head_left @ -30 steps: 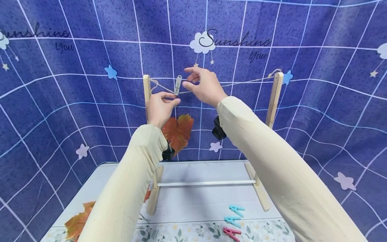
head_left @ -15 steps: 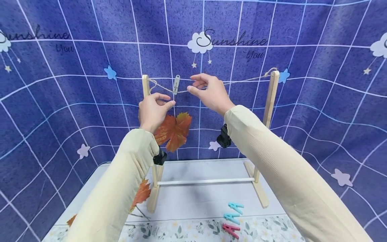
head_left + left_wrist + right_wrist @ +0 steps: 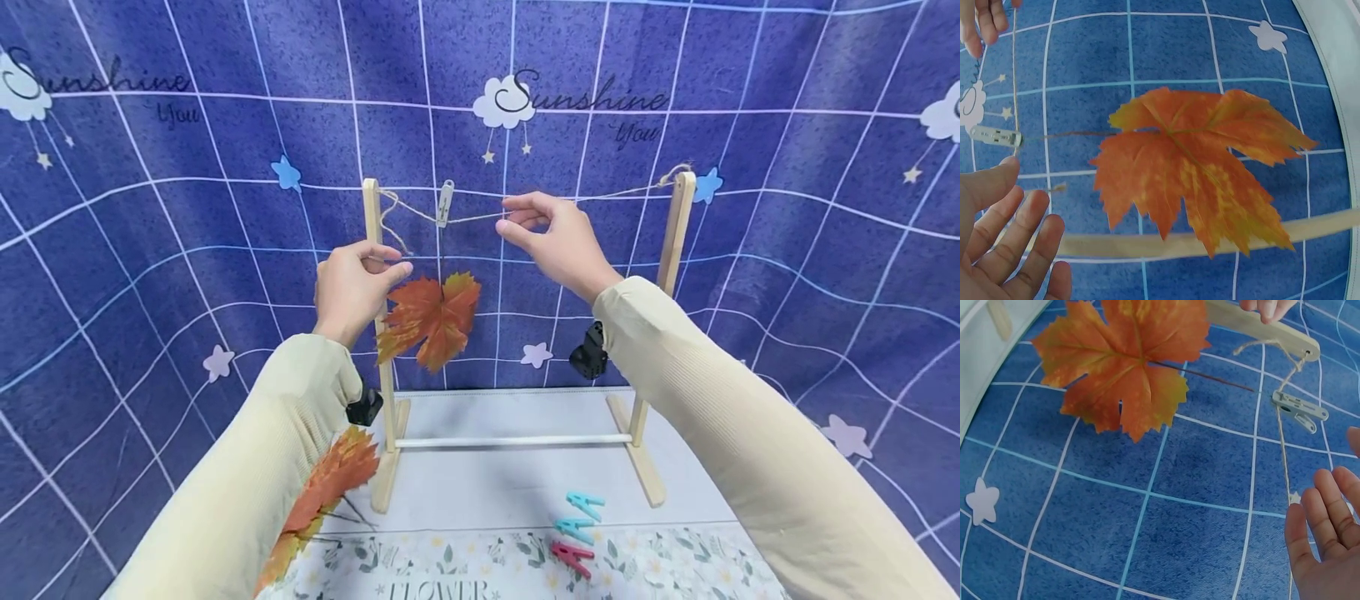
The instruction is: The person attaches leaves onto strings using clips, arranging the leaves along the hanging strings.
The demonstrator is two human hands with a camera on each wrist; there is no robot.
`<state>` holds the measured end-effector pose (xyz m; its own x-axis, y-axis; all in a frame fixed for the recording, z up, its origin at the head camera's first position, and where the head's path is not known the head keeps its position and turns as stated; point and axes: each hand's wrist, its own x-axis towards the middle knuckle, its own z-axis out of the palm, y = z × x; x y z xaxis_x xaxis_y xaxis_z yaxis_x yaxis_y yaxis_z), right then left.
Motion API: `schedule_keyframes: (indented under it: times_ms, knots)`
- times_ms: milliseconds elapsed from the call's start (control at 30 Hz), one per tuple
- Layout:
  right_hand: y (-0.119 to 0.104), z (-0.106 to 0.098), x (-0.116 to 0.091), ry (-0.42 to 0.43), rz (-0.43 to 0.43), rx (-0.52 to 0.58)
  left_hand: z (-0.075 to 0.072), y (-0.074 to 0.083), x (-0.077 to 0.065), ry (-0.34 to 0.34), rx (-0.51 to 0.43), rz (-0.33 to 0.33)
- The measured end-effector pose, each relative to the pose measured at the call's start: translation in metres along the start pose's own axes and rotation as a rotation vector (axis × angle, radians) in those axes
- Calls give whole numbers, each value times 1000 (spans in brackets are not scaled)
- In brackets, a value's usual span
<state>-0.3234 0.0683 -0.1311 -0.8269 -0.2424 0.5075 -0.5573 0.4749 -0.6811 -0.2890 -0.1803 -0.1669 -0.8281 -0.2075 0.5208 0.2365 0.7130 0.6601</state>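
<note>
An orange artificial maple leaf [image 3: 435,321] hangs by its thin stem from a grey clothespin [image 3: 446,204] clipped on the twine [image 3: 480,218]. In the right wrist view the clothespin [image 3: 1300,412] grips the line, with the stem running up to its nose. My left hand [image 3: 356,287] is left of the leaf's stem, in front of the left post, fingers loosely bent and holding nothing. To the right of the clothespin, my right hand [image 3: 558,237] overlaps the twine in the head view, its thumb and fingers apart. The left wrist view shows the leaf [image 3: 1185,156] from close by.
A wooden frame with a left post [image 3: 372,217], a right post [image 3: 675,225] and a white crossbar [image 3: 510,442] stands on the table [image 3: 487,492]. Two blue clothespins [image 3: 576,528] and a red one [image 3: 572,557] lie at front. More leaves [image 3: 330,483] lie at left, partly behind my sleeve.
My left hand has let go of the leaf's stem and drawn left and down. My right hand has moved right, away from the clothespin. The leaf now hangs from the clothespin alone.
</note>
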Motion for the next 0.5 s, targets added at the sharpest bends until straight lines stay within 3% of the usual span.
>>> schedule_keyframes:
  times_ms: [500]
  knots:
    - [17,-4,-40,-35,-29,-2,-15,-21,-25,-29,42,38]
